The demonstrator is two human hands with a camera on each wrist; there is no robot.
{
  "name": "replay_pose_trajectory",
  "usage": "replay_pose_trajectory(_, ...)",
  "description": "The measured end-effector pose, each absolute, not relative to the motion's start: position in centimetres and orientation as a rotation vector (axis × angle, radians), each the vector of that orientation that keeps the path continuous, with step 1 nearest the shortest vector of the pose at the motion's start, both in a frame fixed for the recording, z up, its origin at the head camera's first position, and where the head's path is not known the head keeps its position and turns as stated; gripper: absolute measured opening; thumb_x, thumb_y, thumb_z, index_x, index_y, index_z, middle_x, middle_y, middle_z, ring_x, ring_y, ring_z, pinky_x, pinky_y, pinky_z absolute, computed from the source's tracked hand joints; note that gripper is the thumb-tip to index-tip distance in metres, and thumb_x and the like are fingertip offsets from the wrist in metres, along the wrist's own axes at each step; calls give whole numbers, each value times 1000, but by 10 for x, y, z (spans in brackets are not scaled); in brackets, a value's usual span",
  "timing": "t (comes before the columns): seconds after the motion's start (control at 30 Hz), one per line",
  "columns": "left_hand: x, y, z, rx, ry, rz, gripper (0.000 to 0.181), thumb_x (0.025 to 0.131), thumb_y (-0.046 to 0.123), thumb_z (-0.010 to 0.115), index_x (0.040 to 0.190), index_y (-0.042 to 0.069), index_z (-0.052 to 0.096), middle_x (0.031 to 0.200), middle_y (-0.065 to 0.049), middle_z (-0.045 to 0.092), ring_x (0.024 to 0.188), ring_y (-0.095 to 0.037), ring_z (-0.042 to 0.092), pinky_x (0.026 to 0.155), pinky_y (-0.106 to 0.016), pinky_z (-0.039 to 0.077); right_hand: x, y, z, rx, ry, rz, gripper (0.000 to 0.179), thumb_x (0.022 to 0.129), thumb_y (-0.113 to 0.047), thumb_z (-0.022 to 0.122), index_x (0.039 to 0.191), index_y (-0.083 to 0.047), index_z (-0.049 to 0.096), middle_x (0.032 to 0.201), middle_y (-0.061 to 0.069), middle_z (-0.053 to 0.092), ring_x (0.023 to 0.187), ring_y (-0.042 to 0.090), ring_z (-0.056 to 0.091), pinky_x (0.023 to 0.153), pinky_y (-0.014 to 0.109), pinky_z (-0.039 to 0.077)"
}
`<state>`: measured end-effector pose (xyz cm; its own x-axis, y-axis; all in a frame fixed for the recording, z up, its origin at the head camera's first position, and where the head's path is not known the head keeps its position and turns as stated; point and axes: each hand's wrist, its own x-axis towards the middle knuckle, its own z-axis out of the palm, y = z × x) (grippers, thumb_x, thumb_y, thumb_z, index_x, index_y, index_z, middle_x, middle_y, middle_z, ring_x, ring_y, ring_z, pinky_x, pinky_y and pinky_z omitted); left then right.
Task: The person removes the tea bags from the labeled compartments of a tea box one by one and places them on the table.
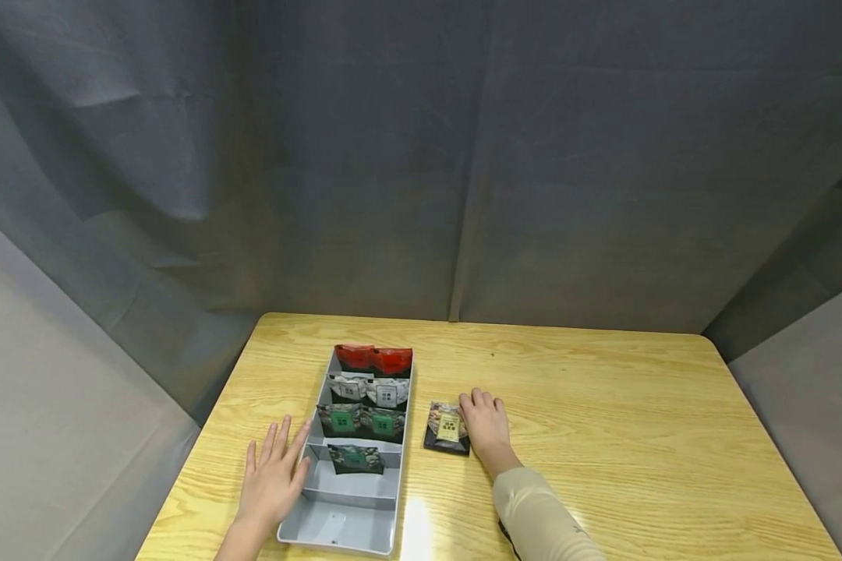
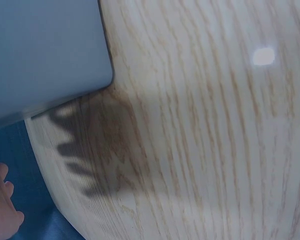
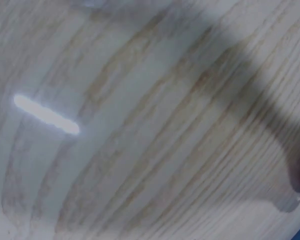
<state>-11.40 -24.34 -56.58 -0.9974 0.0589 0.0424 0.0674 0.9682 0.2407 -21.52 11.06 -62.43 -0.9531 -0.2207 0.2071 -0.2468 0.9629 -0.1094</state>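
Note:
A grey compartment tray (image 1: pixel 340 526) lies lengthwise left of the table's middle, with several small sachets standing in its upper sections. My left hand (image 1: pixel 270 479) lies along the tray's left side, fingers spread, index finger and thumb at the rim. In the left wrist view, part of that hand (image 2: pixel 2 210) shows at the left edge beside the tray's corner. A dark sachet with a yellow label (image 1: pixel 447 428) lies flat on the table, right of the tray. My right hand (image 1: pixel 487 427) rests at its right edge, fingertips at the sachet's upper right corner; its thumb is hidden.
From the back, the tray holds red sachets (image 1: pixel 374 359), white ones (image 1: pixel 368 391), green-labelled ones (image 1: pixel 362 421) and one dark green sachet (image 1: pixel 355 459). The wooden table (image 1: pixel 638 452) extends to the right. Grey curtains (image 1: pixel 568 171) stand behind and at both sides.

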Motion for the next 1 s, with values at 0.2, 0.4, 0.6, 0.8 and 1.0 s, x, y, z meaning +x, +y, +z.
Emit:
replay_pose_trajectory(0.2, -115, -243, -566, -104, -3079, -387, 52, 94, 34, 44, 144, 26, 30, 151, -11, 19, 137, -35, 13, 107, -60, 5, -218, 112, -625, 338, -2926, 205, 14, 93, -30, 51, 93, -16, 50, 94, 4, 46, 86, 24, 47, 79, 44, 41)
replay_pose_trajectory(0.4, -115, -243, -567, -103, -3085, -389, 53, 94, 34, 44, 144, 26, 29, 151, -11, 19, 138, -34, 12, 107, -60, 4, -218, 114, -623, 326, -2916, 232, 15, 93, -30, 52, 92, -15, 50, 91, 4, 46, 85, 25, 47, 78, 44, 41)
replay_pose_trajectory(0.6, -115, -243, -568, -105, -3084, -382, 53, 94, 35, 44, 144, 26, 30, 151, -10, 19, 138, -35, 13, 107, -60, 4, -218, 112, -611, 312, -2909, 269, 16, 94, -29, 49, 102, -15, 52, 99, 5, 49, 91, 24, 48, 82, 44, 41)
replay_pose_trajectory(0.8, -114, -243, -566, -101, -3098, -382, 53, 94, 35, 42, 145, 26, 28, 152, -10, 18, 138, -34, 11, 107, -59, 2, -212, 103, -596, 307, -2837, 384, 22, 93, -27, 52, 111, -14, 54, 106, 5, 54, 98, 23, 51, 89, 44, 41)
replay_pose_trajectory(1.0, -114, -243, -566, -101, -3089, -366, 53, 94, 36, 42, 144, 26, 29, 152, -10, 18, 137, -35, 13, 107, -59, 4, -203, 90, -583, 385, -2744, 429, 24, 93, -27, 52, 113, -13, 53, 107, 5, 54, 99, 23, 52, 90, 43, 42)
